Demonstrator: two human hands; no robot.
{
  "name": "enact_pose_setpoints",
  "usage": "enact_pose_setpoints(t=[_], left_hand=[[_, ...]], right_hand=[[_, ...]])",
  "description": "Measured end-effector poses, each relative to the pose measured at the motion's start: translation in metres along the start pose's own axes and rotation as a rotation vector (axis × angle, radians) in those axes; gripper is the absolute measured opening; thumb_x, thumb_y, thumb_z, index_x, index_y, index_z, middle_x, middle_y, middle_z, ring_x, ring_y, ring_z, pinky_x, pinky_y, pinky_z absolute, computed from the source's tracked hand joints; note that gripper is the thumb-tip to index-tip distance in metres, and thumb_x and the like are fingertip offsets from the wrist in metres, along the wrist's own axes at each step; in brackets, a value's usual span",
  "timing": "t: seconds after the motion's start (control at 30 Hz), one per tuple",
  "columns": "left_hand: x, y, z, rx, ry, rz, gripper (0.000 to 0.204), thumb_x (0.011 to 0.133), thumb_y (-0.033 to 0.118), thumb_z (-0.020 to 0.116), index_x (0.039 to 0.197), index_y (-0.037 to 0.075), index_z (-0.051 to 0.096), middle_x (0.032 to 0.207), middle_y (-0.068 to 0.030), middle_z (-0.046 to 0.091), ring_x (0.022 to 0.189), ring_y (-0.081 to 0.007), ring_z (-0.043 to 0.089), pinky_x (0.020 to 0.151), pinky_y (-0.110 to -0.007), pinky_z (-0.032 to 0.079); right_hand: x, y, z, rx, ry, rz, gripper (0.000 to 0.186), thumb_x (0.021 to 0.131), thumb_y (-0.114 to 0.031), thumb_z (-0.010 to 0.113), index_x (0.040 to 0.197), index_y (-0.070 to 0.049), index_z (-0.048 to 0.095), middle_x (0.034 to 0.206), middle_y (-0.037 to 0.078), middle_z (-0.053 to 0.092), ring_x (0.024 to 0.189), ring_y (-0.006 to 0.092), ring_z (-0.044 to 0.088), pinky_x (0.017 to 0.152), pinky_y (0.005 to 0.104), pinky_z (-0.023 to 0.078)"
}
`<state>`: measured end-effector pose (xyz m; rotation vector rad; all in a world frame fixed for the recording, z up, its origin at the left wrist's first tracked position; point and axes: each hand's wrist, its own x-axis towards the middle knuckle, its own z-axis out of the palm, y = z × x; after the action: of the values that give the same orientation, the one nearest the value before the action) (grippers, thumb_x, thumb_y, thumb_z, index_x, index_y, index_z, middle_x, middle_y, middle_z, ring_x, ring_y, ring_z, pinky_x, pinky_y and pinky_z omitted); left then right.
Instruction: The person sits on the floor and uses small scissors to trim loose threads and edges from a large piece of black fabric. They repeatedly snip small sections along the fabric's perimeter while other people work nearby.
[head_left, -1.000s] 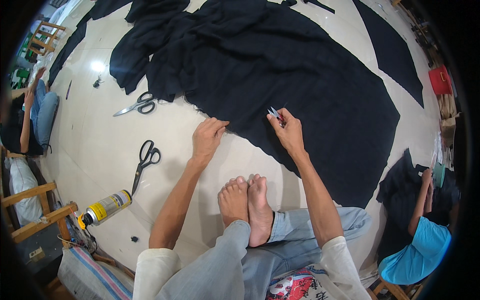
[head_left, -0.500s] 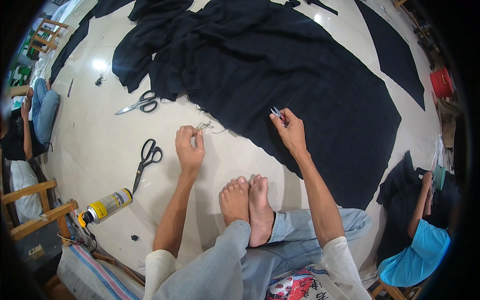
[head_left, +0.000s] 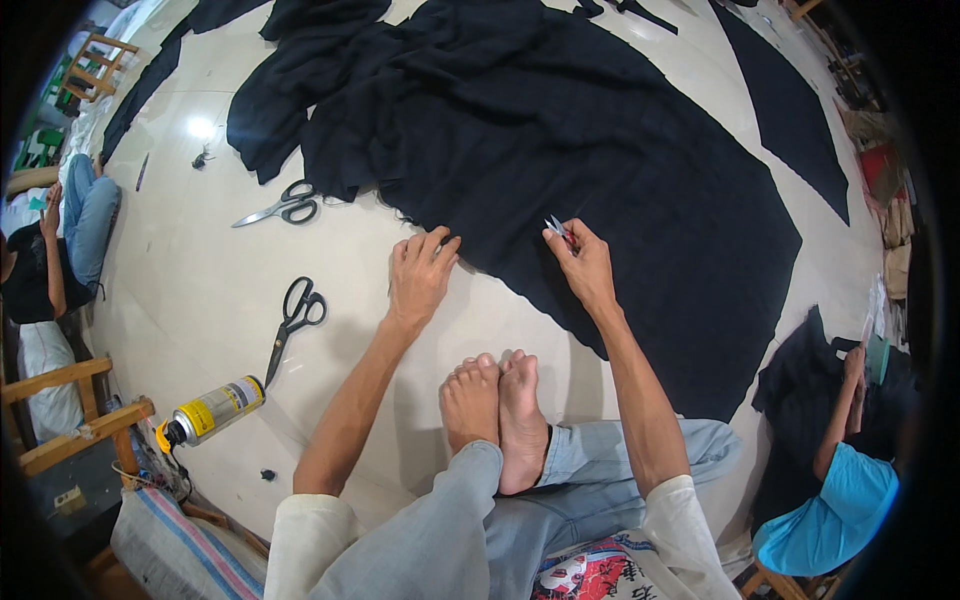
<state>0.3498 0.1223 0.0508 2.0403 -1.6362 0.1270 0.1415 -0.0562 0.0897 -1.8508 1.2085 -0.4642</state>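
Note:
A large sheet of black cloth [head_left: 620, 170] lies rumpled across the floor in front of me. My left hand [head_left: 421, 275] is at its near edge, palm down with bent fingers. The fingertips meet the cloth's edge and appear closed; what they hold is hidden. Over the cloth, my right hand [head_left: 584, 262] grips small thread snips [head_left: 560, 230] with red handles, their metal points sticking out past the thumb and pointing up and left. Left of my left hand lie black-handled scissors [head_left: 291, 207] with silver blades and black shears [head_left: 290, 322].
A yellow-labelled spray can [head_left: 218, 410] lies at the left by a wooden stool [head_left: 80, 437]. My bare feet [head_left: 490, 405] rest between my arms. One person in blue [head_left: 830, 510] handles black cloth at the right; another [head_left: 45, 260] sits far left. A black strip [head_left: 785, 110] lies far right.
My left hand has moved right onto the cloth's edge and turned palm down; the thread tangle that was at its fingertips is no longer visible. My right hand with the snips has barely moved.

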Motion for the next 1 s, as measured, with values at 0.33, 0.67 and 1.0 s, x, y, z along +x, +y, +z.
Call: enact_pose_setpoints(t=[0.33, 0.67, 1.0], left_hand=[[-0.008, -0.03, -0.014, -0.328, 0.065, -0.038, 0.013, 0.087, -0.002, 0.077, 0.098, 0.0, 0.07, 0.099, -0.0118, 0.073, 0.086, -0.0285, 0.071, 0.074, -0.039, 0.058], [-0.011, -0.01, -0.027, -0.314, 0.075, 0.075, 0.012, 0.087, -0.005, 0.072, 0.097, -0.003, 0.065, 0.119, -0.0149, 0.073, 0.09, -0.032, 0.07, 0.08, -0.039, 0.058], [-0.021, -0.017, -0.023, -0.353, 0.075, 0.088, 0.015, 0.09, -0.005, 0.069, 0.103, -0.002, 0.061, 0.124, -0.0182, 0.073, 0.092, -0.0339, 0.072, 0.081, -0.042, 0.058]], right_hand=[[0.005, 0.01, 0.0, 0.158, -0.022, 0.059, 0.037, 0.096, -0.036, 0.075, 0.089, -0.001, 0.066, 0.066, -0.002, 0.05, 0.062, 0.01, 0.041, 0.057, 0.0317, 0.034], [-0.025, -0.042, 0.016, -0.163, -0.288, -0.271, 0.038, 0.092, -0.036, 0.077, 0.106, -0.001, 0.07, 0.082, 0.017, 0.074, 0.076, 0.0354, 0.074, 0.065, 0.0434, 0.056], [-0.021, -0.07, 0.058, -0.523, -0.372, -0.684, 0.021, 0.097, -0.024, 0.069, 0.099, -0.003, 0.066, 0.089, 0.015, 0.069, 0.066, 0.0331, 0.071, 0.058, 0.0435, 0.055]])
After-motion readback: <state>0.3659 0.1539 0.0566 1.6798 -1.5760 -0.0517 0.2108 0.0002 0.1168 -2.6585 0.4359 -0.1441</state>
